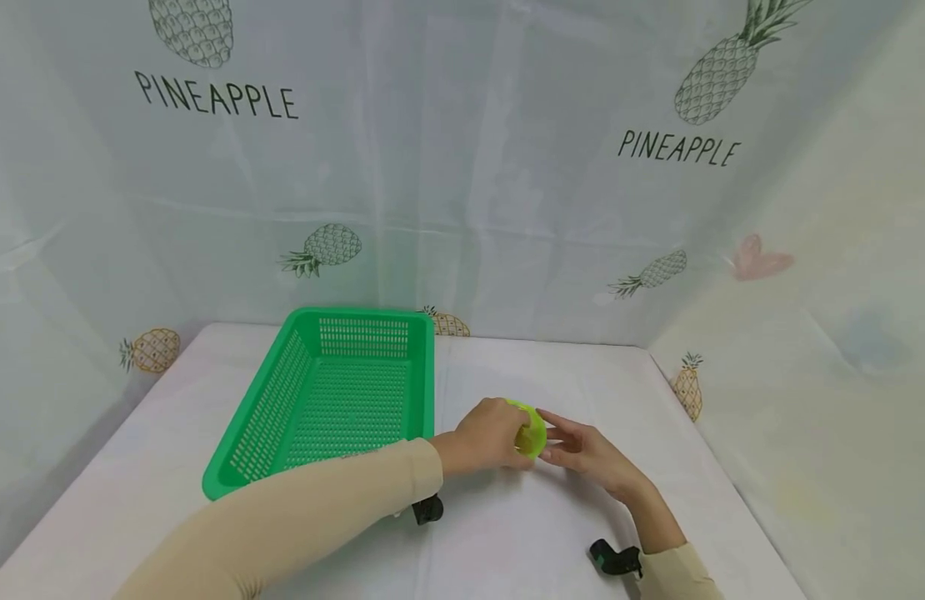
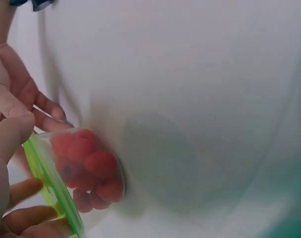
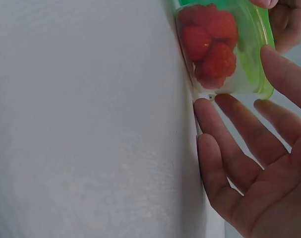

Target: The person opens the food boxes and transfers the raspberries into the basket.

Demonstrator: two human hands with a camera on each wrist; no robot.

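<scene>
Between both hands, the berry cup [image 1: 531, 432] sits in the left grip [image 1: 487, 436], right fingers [image 1: 563, 427] straight

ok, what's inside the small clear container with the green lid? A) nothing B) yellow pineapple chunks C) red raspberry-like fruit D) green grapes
C: both wrist views show red berry-like fruit behind the clear wall of the small green-lidded container between the left hand and right hand.

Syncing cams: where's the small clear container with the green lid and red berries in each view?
Head: small clear container with green lid centre, between both hands.
Left wrist: lower left, by left hand.
Right wrist: top right, above right hand.
Shared landmark: white tablecloth.
</scene>
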